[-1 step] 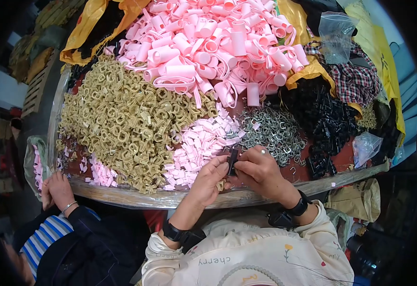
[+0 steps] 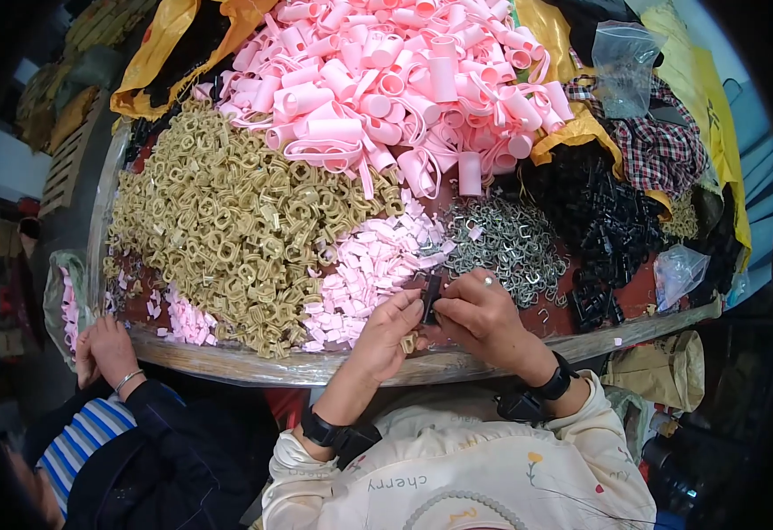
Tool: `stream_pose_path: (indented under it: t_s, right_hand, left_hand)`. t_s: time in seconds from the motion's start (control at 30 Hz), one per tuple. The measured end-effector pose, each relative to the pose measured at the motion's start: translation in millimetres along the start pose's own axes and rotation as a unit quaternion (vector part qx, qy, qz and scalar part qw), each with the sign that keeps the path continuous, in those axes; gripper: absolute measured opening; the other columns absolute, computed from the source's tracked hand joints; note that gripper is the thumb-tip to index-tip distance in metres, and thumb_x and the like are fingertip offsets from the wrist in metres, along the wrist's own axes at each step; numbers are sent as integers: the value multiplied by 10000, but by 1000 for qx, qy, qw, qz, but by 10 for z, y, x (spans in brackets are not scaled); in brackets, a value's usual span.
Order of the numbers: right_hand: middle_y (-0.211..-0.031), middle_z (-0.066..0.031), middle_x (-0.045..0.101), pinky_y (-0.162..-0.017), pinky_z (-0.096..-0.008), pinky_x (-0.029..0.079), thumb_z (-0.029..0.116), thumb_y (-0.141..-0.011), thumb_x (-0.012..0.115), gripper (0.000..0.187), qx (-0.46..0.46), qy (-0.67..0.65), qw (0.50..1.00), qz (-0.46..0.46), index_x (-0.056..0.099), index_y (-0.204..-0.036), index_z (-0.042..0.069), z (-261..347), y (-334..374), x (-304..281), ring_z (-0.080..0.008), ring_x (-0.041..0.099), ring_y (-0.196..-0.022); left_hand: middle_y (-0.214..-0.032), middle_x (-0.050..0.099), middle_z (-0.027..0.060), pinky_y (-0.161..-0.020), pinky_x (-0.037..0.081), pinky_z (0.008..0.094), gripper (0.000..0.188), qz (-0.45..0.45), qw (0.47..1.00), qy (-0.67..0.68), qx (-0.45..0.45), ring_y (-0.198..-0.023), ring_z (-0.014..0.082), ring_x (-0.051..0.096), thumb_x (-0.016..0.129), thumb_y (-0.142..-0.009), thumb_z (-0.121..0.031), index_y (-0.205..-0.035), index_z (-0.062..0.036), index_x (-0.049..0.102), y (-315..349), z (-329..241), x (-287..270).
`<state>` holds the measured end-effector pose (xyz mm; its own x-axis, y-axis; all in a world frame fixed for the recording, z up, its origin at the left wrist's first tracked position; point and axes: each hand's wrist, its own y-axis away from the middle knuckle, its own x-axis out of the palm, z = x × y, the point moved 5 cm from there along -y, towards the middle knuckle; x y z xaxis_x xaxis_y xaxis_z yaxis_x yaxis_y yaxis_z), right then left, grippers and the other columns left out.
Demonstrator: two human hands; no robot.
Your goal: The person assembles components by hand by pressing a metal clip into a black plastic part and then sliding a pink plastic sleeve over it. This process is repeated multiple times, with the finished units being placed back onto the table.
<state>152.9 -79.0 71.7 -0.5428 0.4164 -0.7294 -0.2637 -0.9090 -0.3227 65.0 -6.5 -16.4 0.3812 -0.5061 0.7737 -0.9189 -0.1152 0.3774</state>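
Near the table's front edge, my left hand (image 2: 384,334) pinches a small dark plastic piece (image 2: 431,299) upright between thumb and fingers. From the other side my right hand (image 2: 485,318) closes its thumb and forefinger on the same piece; anything smaller between those fingertips is hidden. A beige plastic ring-like part (image 2: 410,343) shows under my left fingers. Just beyond my hands lie a pile of small pink pieces (image 2: 364,283) and a heap of bent metal hooks (image 2: 506,252).
Beige parts (image 2: 219,230) form a large heap to the left. Pink strap-like tubes (image 2: 386,84) pile up at the back. Black plastic parts (image 2: 612,221) and a clear bag (image 2: 678,274) lie right. Another person's hands (image 2: 108,349) rest at the left table edge (image 2: 219,367).
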Motion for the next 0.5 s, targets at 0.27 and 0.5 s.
stream_pose_path:
  t_s: [0.27, 0.5]
  right_hand:
    - [-744, -37, 458, -655, -325, 357, 114, -556, 641, 183, -32, 71, 996, 48, 547, -707, 71, 8, -41, 57, -213, 453, -712]
    - [-687, -30, 428, -626, -323, 346, 133, -547, 633, 140, -43, 69, 990, 113, 526, -622, 83, -68, -60, 146, -211, 435, -683]
  left_hand:
    - [-872, 578, 35, -557, 442, 201, 272, -10, 1000, -4, -10, -721, 116, 574, 470, -850, -173, -1082, -31, 487, 16, 1, -27]
    - [-908, 578, 64, -591, 461, 212, 287, -44, 994, -97, -6, -739, 139, 589, 486, -838, -139, -1086, 6, 487, 26, 85, -122]
